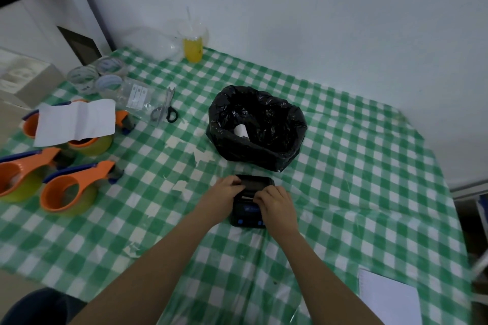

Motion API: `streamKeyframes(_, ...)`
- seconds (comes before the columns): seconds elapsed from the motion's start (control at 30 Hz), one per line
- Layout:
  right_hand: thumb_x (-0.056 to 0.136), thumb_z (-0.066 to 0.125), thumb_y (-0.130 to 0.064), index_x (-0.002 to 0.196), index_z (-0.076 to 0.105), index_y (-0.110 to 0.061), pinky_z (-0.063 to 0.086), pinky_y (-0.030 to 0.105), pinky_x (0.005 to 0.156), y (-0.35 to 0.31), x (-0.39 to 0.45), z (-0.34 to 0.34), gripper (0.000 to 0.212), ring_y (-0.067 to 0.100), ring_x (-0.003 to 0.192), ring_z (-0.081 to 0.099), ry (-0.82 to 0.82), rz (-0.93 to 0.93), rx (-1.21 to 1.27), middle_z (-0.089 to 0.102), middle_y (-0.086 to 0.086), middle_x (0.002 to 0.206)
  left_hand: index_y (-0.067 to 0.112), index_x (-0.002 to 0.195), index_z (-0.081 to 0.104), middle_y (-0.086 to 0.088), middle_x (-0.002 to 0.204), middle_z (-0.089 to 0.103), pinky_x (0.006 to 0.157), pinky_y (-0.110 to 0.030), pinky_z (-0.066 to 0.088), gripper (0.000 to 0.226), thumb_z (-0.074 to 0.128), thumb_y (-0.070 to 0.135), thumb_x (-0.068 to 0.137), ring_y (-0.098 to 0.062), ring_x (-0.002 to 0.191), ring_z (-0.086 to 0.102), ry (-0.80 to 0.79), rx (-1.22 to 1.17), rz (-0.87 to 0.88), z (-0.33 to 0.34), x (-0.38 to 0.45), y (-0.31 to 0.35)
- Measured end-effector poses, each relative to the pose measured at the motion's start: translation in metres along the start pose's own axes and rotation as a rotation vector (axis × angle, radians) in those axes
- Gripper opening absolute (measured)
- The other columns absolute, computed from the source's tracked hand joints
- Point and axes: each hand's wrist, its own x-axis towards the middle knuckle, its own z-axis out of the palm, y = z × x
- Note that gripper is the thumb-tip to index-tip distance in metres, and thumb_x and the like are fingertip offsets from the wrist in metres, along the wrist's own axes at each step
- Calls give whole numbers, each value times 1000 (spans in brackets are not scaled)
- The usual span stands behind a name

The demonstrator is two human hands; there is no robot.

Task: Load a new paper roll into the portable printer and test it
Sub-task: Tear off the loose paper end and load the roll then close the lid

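Observation:
A small black portable printer with blue buttons lies on the green checked tablecloth near the middle. Its lid is tipped open toward the far side, and a strip of white paper shows in the opening. My left hand grips the printer's left side at the lid hinge. My right hand rests over the right side, fingertips at the paper slot. Both hands hide much of the printer body.
A black bin bag with a white scrap inside stands just beyond the printer. Orange tape dispensers and a white sheet lie at the left, scissors and a yellow drink cup farther back. White paper lies at the near right.

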Motion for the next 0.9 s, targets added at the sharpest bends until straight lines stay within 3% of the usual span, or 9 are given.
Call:
streamKeyframes(0.13,80,49,-27,72,68,-17,34,26,73,-1,0,-2,23,14,76,42,-19,18,26,63,1,72,1,124,55,-20,137,48,102,-41,43,40,40,0,87,-39,116,50,-5,23,35,4,-3,-3)
streamKeyframes(0.27,77,68,-17,79,67,-15,37,25,74,4,-1,-1,4,19,77,53,-62,31,90,64,3,79,0,118,59,-24,127,57,92,-37,52,39,51,-3,80,-38,108,59,42,47,57,8,-2,-2)
streamKeyframes(0.4,85,52,-21,100,67,-11,52,33,81,9,-4,-15,23,23,93,61,-125,-23,101,68,5,102,11,138,39,-7,147,38,108,-39,37,48,46,11,91,-28,131,38,-66,147,-21,10,-4,-1)
streamKeyframes(0.5,76,62,-14,113,65,-10,57,39,83,14,-9,-27,37,28,104,63,-247,-89,-75,67,6,115,10,136,42,-8,146,43,108,-42,39,49,52,14,88,-29,132,40,6,183,18,12,-8,-4)
streamKeyframes(0.63,82,52,-7,135,45,-8,38,42,105,10,-8,-31,53,29,131,41,-417,-39,-72,47,8,141,7,121,59,-12,127,62,95,-48,49,45,66,12,77,-34,120,56,96,238,99,13,-11,-8)
streamKeyframes(0.77,59,66,-6,104,69,-9,48,44,94,7,-6,-26,44,31,100,66,-322,-7,-91,70,9,106,7,119,60,-10,125,64,94,-45,51,43,67,15,77,-32,119,57,79,245,113,11,-9,-5)
streamKeyframes(0.83,61,67,-5,105,68,-9,42,48,101,3,-7,-25,44,31,105,63,-346,15,-79,68,9,109,11,110,67,-6,112,71,80,-39,58,45,77,17,67,-28,105,66,103,304,142,14,-10,-9)
streamKeyframes(0.9,73,60,-4,118,59,-9,24,47,115,0,-3,-27,46,28,123,49,-394,49,-57,58,9,125,11,111,66,-6,113,70,80,-38,58,44,76,18,69,-26,106,66,122,318,147,17,-9,-9)
